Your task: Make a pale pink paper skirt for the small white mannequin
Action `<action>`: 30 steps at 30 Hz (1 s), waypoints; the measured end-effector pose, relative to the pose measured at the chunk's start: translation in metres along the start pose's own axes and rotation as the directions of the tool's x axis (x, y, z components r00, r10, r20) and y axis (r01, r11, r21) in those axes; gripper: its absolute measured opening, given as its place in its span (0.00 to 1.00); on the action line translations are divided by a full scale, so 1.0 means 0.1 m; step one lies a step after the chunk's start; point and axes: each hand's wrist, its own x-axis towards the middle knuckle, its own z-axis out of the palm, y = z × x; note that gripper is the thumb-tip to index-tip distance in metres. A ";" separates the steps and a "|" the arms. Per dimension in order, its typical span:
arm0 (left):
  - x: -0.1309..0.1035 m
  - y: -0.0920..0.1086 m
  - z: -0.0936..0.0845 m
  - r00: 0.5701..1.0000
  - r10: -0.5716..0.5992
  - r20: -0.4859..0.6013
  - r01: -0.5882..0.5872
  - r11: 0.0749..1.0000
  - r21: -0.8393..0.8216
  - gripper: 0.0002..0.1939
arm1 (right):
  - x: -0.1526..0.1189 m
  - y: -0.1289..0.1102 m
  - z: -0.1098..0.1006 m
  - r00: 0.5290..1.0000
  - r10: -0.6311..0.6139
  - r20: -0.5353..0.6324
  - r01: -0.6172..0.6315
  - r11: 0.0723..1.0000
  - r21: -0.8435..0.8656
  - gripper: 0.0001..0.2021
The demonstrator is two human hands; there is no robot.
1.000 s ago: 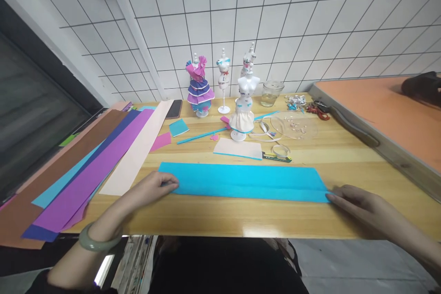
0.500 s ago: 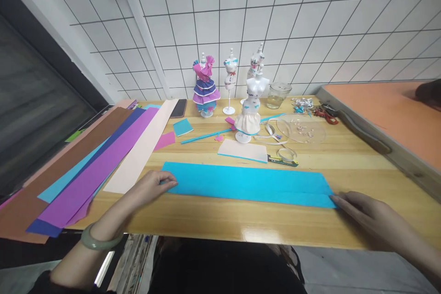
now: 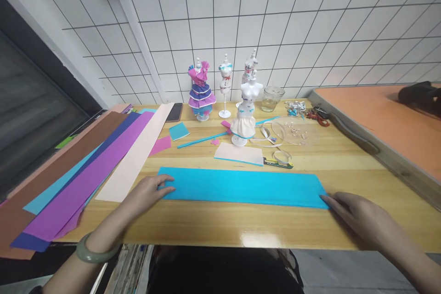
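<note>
A long bright blue strip of crepe-like paper lies flat along the front of the wooden table. My left hand rests at its left end, thumb and forefinger spread apart on the paper. At the opposite end, my right hand pinches the lower right corner, its fingertips partly hidden. Behind the strip are a cream piece of paper with a blue edge and a utility knife. A small white dress form in a cream skirt stands just beyond them.
Long coloured paper strips fan out on the left. Farther back are a phone, a dressed mannequin, a glass cup and a clear round sheet. An orange-topped case borders the right side.
The crease along the blue strip's lower right part has flattened out. My left thumb and forefinger are farther apart. The view has tilted slightly, shifting the scene a little left and down.
</note>
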 end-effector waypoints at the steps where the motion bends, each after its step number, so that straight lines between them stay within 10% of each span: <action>1: 0.00 0.00 0.00 1.000 -0.003 -0.006 0.003 1.000 0.005 0.25 | 0.00 0.00 0.00 0.998 0.036 0.046 -0.036 0.999 0.006 0.24; 4: 0.00 -0.01 0.00 1.000 0.006 -0.023 -0.006 1.000 0.004 0.27 | -0.02 0.01 0.00 0.993 0.085 0.087 -0.085 0.996 -0.009 0.24; 8: 0.00 0.00 0.00 0.999 0.024 -0.034 -0.023 1.000 0.007 0.27 | -0.06 -0.01 0.02 0.986 -0.053 -0.155 0.039 0.995 -0.089 0.17; 13: 0.00 0.00 0.03 0.997 0.053 -0.055 -0.051 0.998 0.029 0.24 | -0.08 -0.48 0.11 0.828 -0.430 -0.360 0.390 0.903 -0.182 0.10; 20: -0.03 -0.01 0.03 0.997 0.068 -0.019 -0.068 0.997 0.025 0.25 | -0.04 -1.19 0.35 0.709 -0.663 -0.240 0.638 0.748 -0.184 0.23; 30: -0.03 -0.01 0.06 0.993 0.113 -0.037 -0.113 0.994 0.003 0.23 | -0.19 -0.81 0.66 0.705 -0.695 -0.143 0.667 0.718 -0.201 0.27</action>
